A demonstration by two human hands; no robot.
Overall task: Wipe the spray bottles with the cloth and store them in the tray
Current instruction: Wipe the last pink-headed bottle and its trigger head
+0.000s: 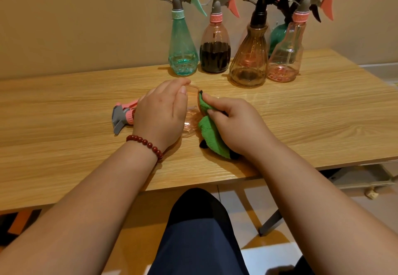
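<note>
A pink spray bottle (191,122) lies on its side on the table (64,124), with its trigger head pointing to the left. The left hand (160,109) is curled over its body and holds it down. The right hand (232,122) pinches the green cloth (213,139) and presses it against the bottom end of the bottle.

The risks, as I judge them:
- The body is round and smooth, so a strong push from the cloth could make it roll or slip out from under the left hand.
- It could then slide toward the standing bottles at the back; the amber bottle (249,59) is the nearest.
- The bottle with dark liquid (215,55) would probably spill if it were knocked over.
- The hanging part of the cloth seems to drag on the table, though this is not clear.

No tray is in view.
</note>
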